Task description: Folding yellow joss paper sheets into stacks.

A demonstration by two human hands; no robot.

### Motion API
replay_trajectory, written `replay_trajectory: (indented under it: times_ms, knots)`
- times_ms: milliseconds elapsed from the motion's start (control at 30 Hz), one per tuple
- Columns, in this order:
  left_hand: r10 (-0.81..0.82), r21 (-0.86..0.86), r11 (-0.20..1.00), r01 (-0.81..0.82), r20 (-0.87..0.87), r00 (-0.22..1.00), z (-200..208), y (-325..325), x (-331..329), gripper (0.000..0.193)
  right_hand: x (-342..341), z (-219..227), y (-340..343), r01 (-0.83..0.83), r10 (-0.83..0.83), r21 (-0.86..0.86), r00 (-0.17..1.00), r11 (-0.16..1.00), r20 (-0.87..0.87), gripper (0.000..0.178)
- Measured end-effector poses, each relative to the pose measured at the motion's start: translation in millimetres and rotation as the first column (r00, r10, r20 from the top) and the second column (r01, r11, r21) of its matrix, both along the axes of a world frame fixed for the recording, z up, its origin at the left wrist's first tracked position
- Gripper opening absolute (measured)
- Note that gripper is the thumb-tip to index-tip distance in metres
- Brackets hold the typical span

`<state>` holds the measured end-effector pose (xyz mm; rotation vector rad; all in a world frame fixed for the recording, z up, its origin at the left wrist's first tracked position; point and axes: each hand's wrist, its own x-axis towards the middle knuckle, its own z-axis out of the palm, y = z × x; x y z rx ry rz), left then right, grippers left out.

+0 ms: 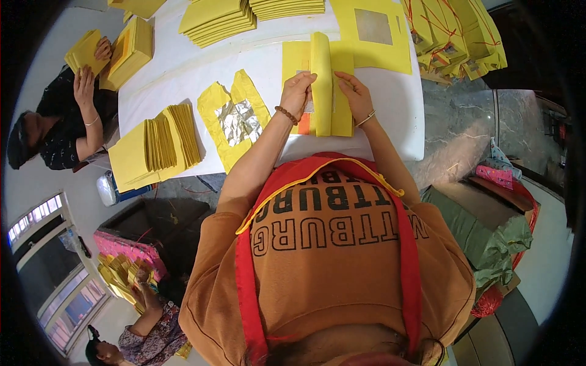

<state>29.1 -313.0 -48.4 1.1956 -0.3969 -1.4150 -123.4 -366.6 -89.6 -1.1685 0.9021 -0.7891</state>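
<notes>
In front of me on the table lies yellow paper (343,122) with a raised, folded strip (321,55) standing up along its middle. An orange and silvery patch shows on the sheet left of the fold. My left hand (297,94) pinches the left side of the fold, thumb and fingers together. From the right, my right hand (356,99) has its fingers bent around the paper beside the fold; its fingertips are partly hidden. To the left rests a torn, crumpled yellow sheet (207,107) with a silver foil square (239,124).
Folded yellow paper bundles (165,143) stand at the table's left edge; more stacks (218,21) lie at the back. A yellow sheet with a grey square (373,27) is at far right. One co-worker (85,79) handles yellow paper at left; another person (143,323) sits lower left.
</notes>
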Motion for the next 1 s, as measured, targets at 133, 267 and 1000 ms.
replay_trajectory:
  times_ms: [133,267,1000]
  knots:
    - [0.026,-0.003,1.0,-0.026,-0.05,0.998,-6,-1,1,0.007,0,13,3,-0.037,0.037,0.03,0.999,0.999,-0.019,0.025]
    - [0.017,-0.02,1.0,-0.019,-0.084,0.996,-5,-3,1,0.006,0,2,0,-0.021,0.02,-0.028,0.999,0.999,-0.026,0.026]
    - [-0.102,-0.062,0.993,0.105,0.039,0.994,-35,-2,7,0.015,1,-5,-1,0.011,-0.014,-0.055,0.998,0.998,-0.062,0.028]
